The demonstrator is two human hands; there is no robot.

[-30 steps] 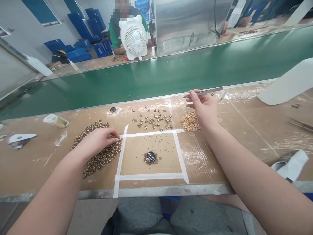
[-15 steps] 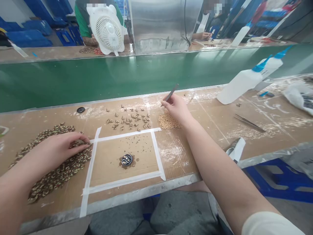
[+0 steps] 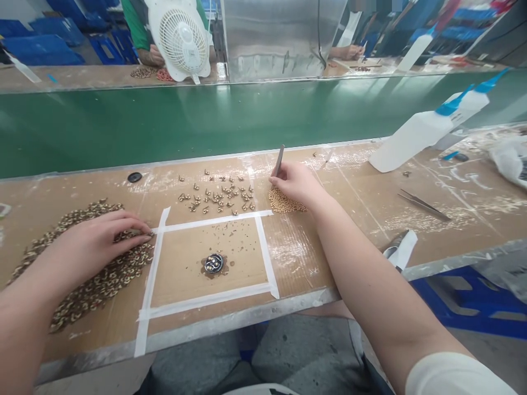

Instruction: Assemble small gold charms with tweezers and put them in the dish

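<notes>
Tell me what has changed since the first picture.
The right hand has lowered the tweezers to the tan beads, tilting them from nearly flat to steep. Unchanged: the left hand is at the dark pile, the patterned disc inside the tape.

A white sleeve [image 3: 455,376] and dark-specked grey trousers [image 3: 288,351] are worn.

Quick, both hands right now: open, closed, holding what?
Left hand: fingertips nearly together over the dark pile; whether they pinch a piece, can't tell.
Right hand: closed on the tweezers, at the tan bead pile.
</notes>
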